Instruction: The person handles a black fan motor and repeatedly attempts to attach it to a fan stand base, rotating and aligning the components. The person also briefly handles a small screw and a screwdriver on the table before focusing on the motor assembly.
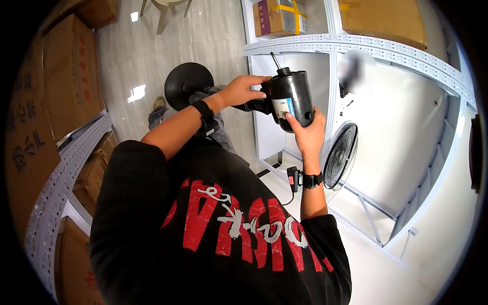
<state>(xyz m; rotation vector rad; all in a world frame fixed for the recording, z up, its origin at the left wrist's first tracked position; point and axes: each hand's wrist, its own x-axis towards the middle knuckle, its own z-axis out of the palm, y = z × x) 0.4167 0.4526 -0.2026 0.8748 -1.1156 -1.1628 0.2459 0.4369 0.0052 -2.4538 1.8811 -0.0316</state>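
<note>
- The person is standing in a storeroom aisle and holding a black fan motor housing [291, 96] up at chest height, well clear of the floor and of the shelves on either side.
- The left hand [243, 90] is lying over the rear of the housing where it joins the neck of the stand [251, 105], fingers spread across the top; the palm seems to be pressing rather than gripping hard.
- The right hand [306, 133] is cupping the housing from underneath, thumb stretching up across the pale label and fingers wrapping round the far side, so both hands are closed on the same piece and sitting close together.
- A thin metal shaft [275, 60] is sticking up out of the top of the housing; it looks like the part to keep fingers off, being narrow and easy to bend or knock.
- The round black base [187, 84] is hanging out past the left forearm, so the weight is probably pulling that way and the whole thing is handling long and awkward.
- The housing is looking smooth, hard and glossy, likely heavy for its size and a little slippery; the underside and the neck joint seem the safest holds.
- A wire fan guard [340, 156] is leaning against the white shelf rack [366, 51], and cardboard boxes [66, 76] are crowding the left shelves.
</note>
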